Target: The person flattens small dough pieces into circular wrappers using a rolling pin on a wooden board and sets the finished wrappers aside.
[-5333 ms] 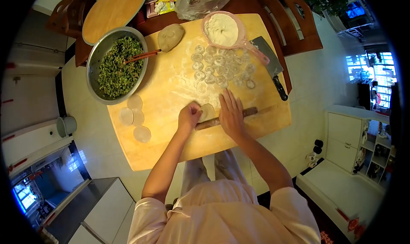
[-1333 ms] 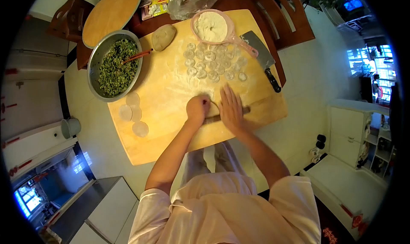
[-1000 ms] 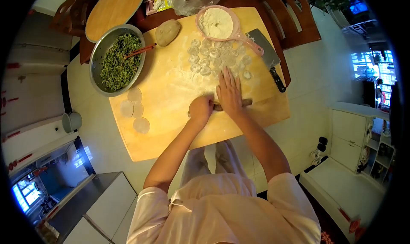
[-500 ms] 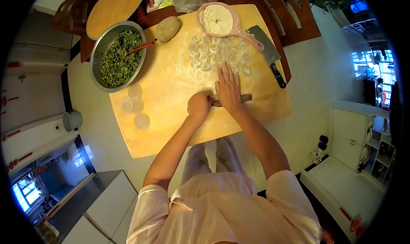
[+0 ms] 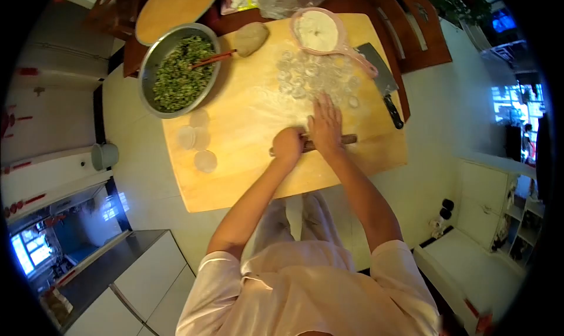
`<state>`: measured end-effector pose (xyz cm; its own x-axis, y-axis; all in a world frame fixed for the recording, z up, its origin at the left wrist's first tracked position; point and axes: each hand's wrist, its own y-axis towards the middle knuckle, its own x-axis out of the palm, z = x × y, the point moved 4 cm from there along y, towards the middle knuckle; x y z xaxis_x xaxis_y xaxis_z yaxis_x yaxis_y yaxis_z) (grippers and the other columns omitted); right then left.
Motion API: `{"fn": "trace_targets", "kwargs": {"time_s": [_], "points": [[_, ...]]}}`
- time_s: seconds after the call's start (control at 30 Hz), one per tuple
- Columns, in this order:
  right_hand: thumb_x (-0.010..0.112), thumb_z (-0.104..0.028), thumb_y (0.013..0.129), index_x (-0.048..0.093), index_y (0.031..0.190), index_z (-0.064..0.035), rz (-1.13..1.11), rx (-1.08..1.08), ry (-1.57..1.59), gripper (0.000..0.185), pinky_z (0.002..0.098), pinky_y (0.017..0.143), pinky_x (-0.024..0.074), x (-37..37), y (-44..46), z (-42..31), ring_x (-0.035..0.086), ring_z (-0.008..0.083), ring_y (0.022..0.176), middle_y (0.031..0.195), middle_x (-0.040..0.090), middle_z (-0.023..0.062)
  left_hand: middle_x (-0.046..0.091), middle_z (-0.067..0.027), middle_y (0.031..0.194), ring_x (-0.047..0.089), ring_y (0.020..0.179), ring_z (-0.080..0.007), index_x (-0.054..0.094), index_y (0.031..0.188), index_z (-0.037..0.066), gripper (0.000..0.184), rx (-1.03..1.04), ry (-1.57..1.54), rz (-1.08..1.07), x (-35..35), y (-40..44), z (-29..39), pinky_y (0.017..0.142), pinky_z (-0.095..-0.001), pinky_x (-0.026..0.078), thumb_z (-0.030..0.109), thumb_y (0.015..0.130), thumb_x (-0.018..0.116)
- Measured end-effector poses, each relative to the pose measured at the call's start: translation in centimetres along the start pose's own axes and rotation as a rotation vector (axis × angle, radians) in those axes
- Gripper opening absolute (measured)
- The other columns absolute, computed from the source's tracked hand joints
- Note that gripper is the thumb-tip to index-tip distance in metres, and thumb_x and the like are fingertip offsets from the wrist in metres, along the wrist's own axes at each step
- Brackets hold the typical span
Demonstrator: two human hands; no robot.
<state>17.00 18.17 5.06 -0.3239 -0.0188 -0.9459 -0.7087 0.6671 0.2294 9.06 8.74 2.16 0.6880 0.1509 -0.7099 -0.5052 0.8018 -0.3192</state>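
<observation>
My right hand (image 5: 326, 127) lies flat over a wooden rolling pin (image 5: 349, 139), with its fingers stretched toward the small dough pieces. Beside it my left hand (image 5: 288, 144) is closed near the pin's left part; what its fingers hold is hidden. The pin's left tip shows past that hand. Several small floured dough rounds (image 5: 299, 92) cluster just beyond my right fingertips. To the left lie several thin rolled wrappers (image 5: 205, 161), some overlapping. All of this rests on a flour-dusted wooden board (image 5: 235, 189).
A metal bowl (image 5: 145, 95) of chopped green filling (image 5: 182, 80) with red chopsticks (image 5: 214, 59) stands at the board's left edge. Nearby is a dough lump (image 5: 251, 39). A pink-handled scoop of flour (image 5: 316, 31) and a cleaver (image 5: 382, 77) lie at the far right.
The whole view has shifted, so the board sits further right. Both hands stay at the rolling pin, and more of its left end shows beside my left hand.
</observation>
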Motion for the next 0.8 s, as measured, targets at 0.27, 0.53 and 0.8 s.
{"fn": "trace_targets", "kwargs": {"time_s": [0.27, 0.53, 0.8], "points": [[0.064, -0.008, 0.082, 0.057, 0.123, -0.0019, -0.114, -0.066, 0.298, 0.042, 0.0463, 0.106, 0.0347, -2.9, -11.7, 0.2, 0.046, 0.0312, 0.13, 0.141, 0.049, 0.0159, 0.062, 0.0006, 0.081, 0.059, 0.078, -0.0105, 0.062, 0.094, 0.006, 0.008, -0.293, -1.258, 0.246, -1.9, -5.5, -8.6, 0.07, -0.0254, 0.048, 0.014, 0.094, 0.061], [0.059, -0.018, 0.088, 0.061, 0.117, -0.0004, -0.045, -0.134, 0.378, 0.034, 0.0463, 0.102, 0.0364, -2.7, -11.4, 0.4, 0.053, 0.0325, 0.119, 0.134, 0.055, 0.0159, 0.064, -0.0133, 0.117, 0.064, 0.104, -0.0238, 0.054, 0.119, 0.0, 0.024, -0.363, -1.78, 0.857, -11.7, -14.0, -21.4, 0.087, -0.0289, 0.055, 0.014, 0.1, 0.049], [0.073, -0.016, 0.078, 0.058, 0.12, -0.0042, -0.31, -0.284, 0.293, 0.046, 0.0459, 0.1, 0.038, -2.9, -12.3, 1.8, 0.053, 0.03, 0.116, 0.125, 0.056, 0.0121, 0.04, -0.0244, 0.144, 0.038, 0.135, -0.0377, 0.04, 0.138, -0.005, 0.05, -0.114, -0.212, 0.678, -6.1, -15.0, -12.2, 0.112, -0.0439, 0.032, 0.017, 0.096, 0.055]]}}
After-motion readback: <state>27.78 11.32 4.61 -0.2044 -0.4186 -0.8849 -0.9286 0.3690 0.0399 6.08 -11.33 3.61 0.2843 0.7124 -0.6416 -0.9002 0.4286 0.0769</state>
